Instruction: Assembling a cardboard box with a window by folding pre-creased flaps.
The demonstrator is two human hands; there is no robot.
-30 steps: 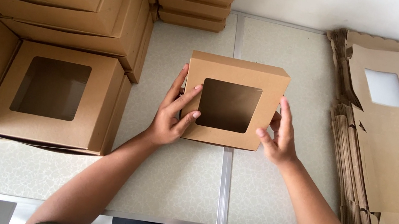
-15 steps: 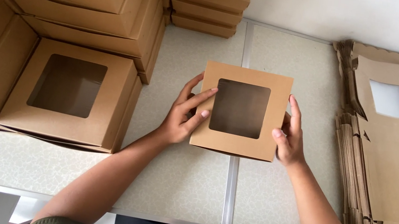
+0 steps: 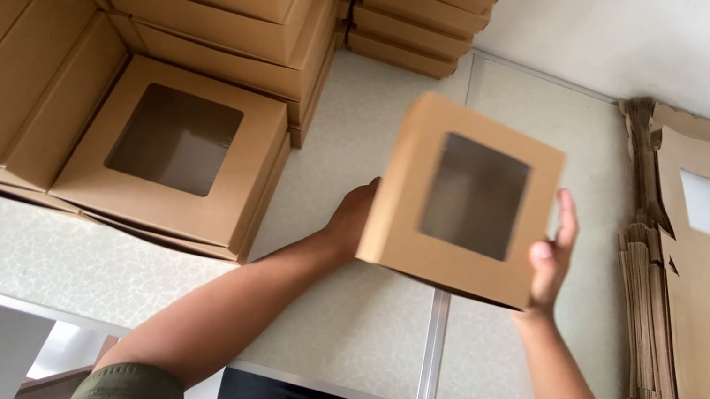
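Note:
I hold a folded brown cardboard box (image 3: 469, 199) with a square window in its lid, lifted above the table and tilted slightly. My left hand (image 3: 350, 218) grips its left side, fingers mostly hidden behind the box. My right hand (image 3: 551, 250) presses against its right side with the fingers pointing up. The box looks a little blurred from motion.
Finished window boxes are stacked at the left (image 3: 177, 152) and along the back (image 3: 424, 2). A pile of flat unfolded box blanks (image 3: 703, 283) lies at the right. The pale speckled table (image 3: 354, 323) has a metal seam down its middle and its near edge is close to me.
The box was resting on the table under both hands; it has now been lifted up toward the camera, and my hands have shifted to its sides.

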